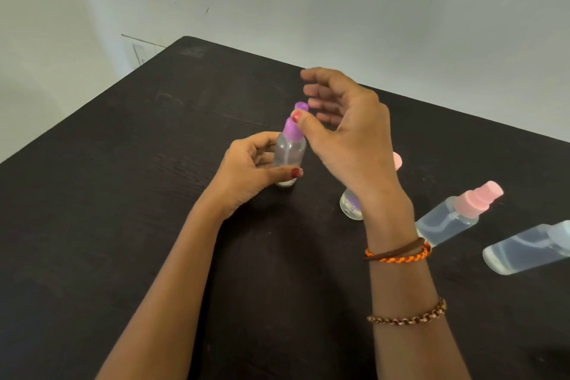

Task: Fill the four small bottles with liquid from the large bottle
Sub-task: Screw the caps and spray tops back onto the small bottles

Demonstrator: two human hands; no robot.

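Left hand (246,170) has its grip round the purple-capped small bottle (290,148) standing mid-bench (123,163), right hand (345,129) spread wide with thumb on the cap, pink-capped bottle (453,216) at 4 o'clock, no readable labels.

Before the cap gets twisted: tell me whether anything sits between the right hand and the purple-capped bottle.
Nothing visible does. The right hand already touches the purple cap with its thumb, and the left hand holds the purple-capped bottle upright.
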